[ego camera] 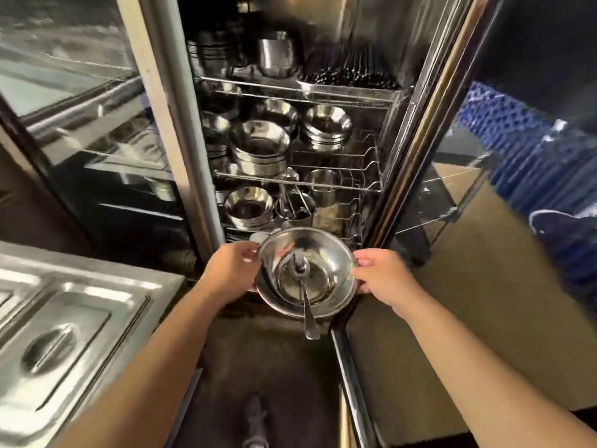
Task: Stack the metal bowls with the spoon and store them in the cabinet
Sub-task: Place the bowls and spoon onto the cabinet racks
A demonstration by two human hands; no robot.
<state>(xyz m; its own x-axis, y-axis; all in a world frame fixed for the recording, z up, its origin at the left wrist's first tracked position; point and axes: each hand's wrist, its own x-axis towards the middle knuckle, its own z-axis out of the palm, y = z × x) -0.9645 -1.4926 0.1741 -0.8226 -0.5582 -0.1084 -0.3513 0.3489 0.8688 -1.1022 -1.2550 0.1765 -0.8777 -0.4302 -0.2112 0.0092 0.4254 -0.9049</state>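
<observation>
I hold a stack of shiny metal bowls (332, 260) in front of the open cabinet (323, 189), low in its doorway. My left hand (231, 271) grips the stack's left rim and my right hand (382, 274) grips its right rim. A metal spoon (307, 305) lies in the top bowl, its handle sticking out over the near rim towards me. The cabinet's wire shelves hold several stacks of metal bowls (261, 147) and cups.
The cabinet's glass door (429, 195) stands open to the right. A steel counter with a lidded tray (64, 334) is at lower left. A cup of utensils (294, 205) stands on the lower shelf just behind the bowls. A foot (255, 421) shows on the dark floor below.
</observation>
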